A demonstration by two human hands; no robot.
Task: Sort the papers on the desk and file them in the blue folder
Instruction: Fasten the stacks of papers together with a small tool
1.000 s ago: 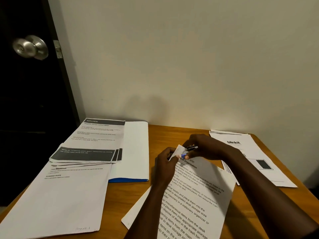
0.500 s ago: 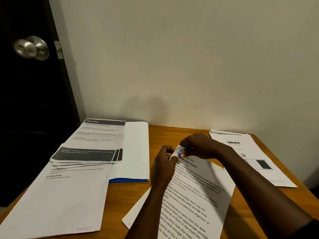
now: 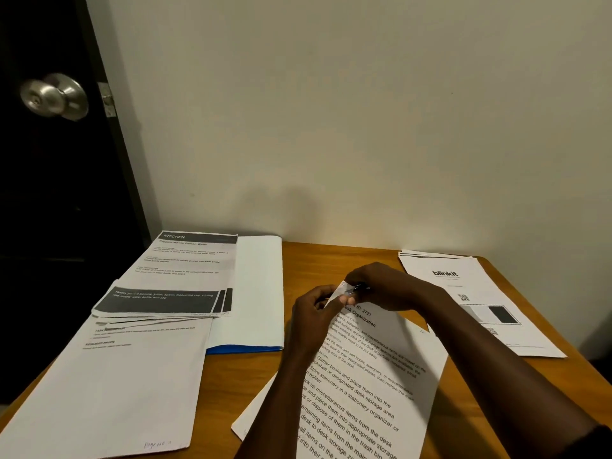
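Closes in slightly on sheet [image 3: 371,376] corner with right grip [image 3: 384,286], pinched round pen [image 3: 359,288]; pins that corner up with left grip [image 3: 314,313]. Best: hold corner taut, mark lightly.

Left hand [image 3: 314,318] and right hand [image 3: 384,286] bare; both forearms bare to the frame edge; dark sleeve hem [image 3: 600,442] just visible on right arm, bottom corner.

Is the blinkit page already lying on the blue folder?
No, the blinkit page lies on the right side of the desk, clearly apart from the blue folder, which sits left of centre.
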